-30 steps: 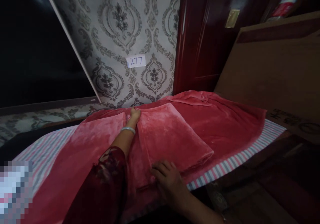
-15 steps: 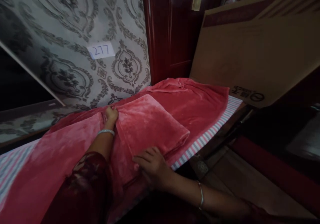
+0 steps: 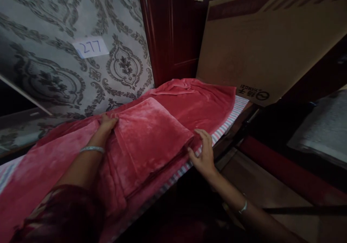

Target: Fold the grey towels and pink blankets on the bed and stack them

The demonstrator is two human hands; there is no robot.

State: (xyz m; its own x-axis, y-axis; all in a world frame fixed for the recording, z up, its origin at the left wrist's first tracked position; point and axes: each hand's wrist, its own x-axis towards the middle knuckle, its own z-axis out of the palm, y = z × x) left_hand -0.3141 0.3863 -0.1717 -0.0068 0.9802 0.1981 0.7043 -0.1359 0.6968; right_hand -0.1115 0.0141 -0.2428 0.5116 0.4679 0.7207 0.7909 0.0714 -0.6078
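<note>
A red plush blanket [image 3: 151,134] lies partly folded on a bed with a striped sheet [image 3: 230,118]. My left hand [image 3: 107,123] rests at the far corner of the folded part, fingers pinching the fabric near the wall. At the near right corner of the fold, my right hand [image 3: 203,152] has its fingers spread against the blanket's edge by the bed's rim. Both wrists wear a silver bangle.
Patterned wallpaper [image 3: 119,59] with a paper label "277" [image 3: 90,47] is behind the bed. A dark red wooden door [image 3: 173,30] stands beyond. A large cardboard box [image 3: 265,44] leans at the bed's right end. A wooden floor [image 3: 260,185] lies to the right.
My right hand has slid from the fold's near left side to its near right corner. The view has swung to the right. My left hand stays at the far corner.
</note>
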